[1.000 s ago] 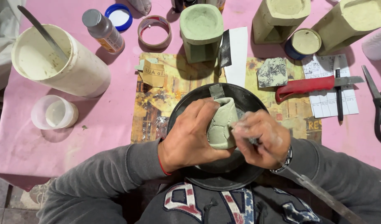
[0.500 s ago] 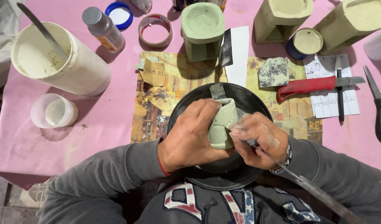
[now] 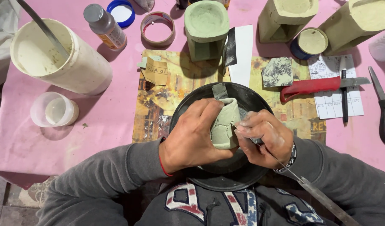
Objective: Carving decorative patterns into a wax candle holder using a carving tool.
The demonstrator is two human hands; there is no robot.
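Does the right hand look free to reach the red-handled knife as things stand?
Probably not right away: the right hand grips a thin blade against the clay piece. The red-handled knife itself lies uncovered beyond it.

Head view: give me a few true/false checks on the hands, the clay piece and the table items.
1. The left hand grips the pale green clay piece. True.
2. The clay piece is held over a black round plate. True.
3. The right hand is empty. False: it holds a thin metal blade against the clay.
4. The red-handled knife lies left of the plate. False: it lies to the upper right.
5. The white bucket has a stick in it. True.
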